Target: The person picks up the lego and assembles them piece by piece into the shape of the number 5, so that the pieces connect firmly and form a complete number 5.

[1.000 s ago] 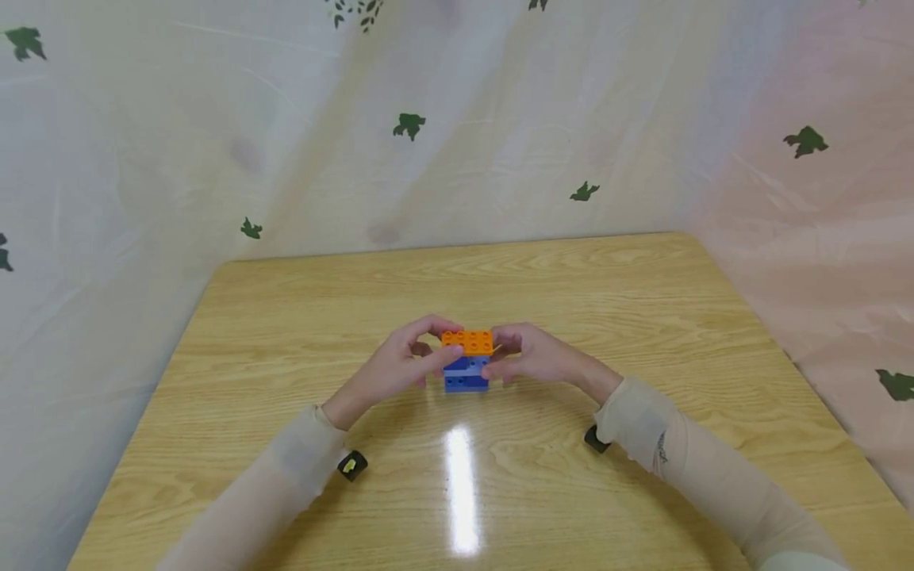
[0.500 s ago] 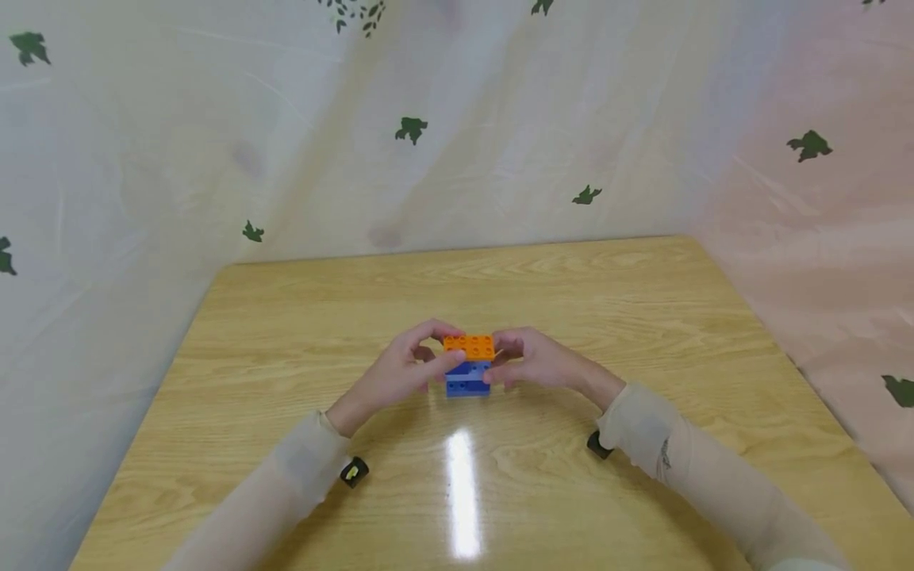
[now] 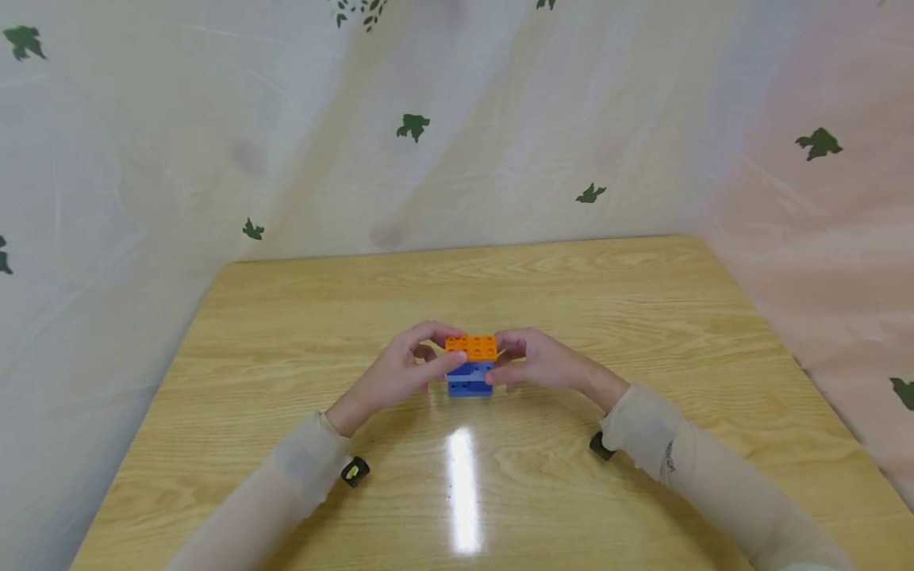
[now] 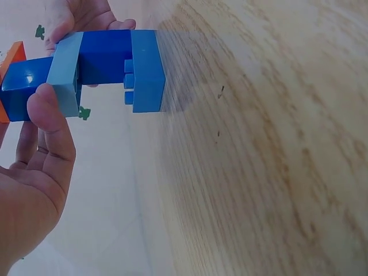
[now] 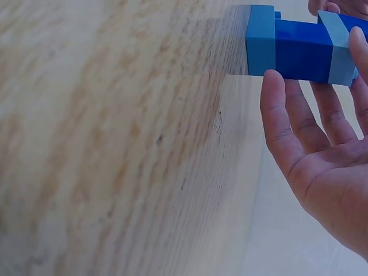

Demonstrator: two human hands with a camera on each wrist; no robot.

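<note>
A stack of toy building bricks stands on the wooden table between the two hands. Its top is an orange brick point(image 3: 480, 347). Below come a dark blue brick point(image 4: 26, 83), a wider light blue brick point(image 4: 66, 69), another dark blue brick point(image 5: 302, 49) and a medium blue brick point(image 5: 260, 40) at the base. My left hand point(image 3: 395, 366) pinches the orange brick at its left end, thumb in front and forefinger behind. From the right, my right hand point(image 3: 540, 361) holds the light blue brick with its thumb in front; its other fingers are partly hidden behind the stack.
The wooden table point(image 3: 321, 301) reaches back to a pale curtain point(image 3: 500, 159) with green leaf shapes. Black wrist devices, left point(image 3: 355, 472) and right point(image 3: 601, 446), hang below the sleeves close over the tabletop.
</note>
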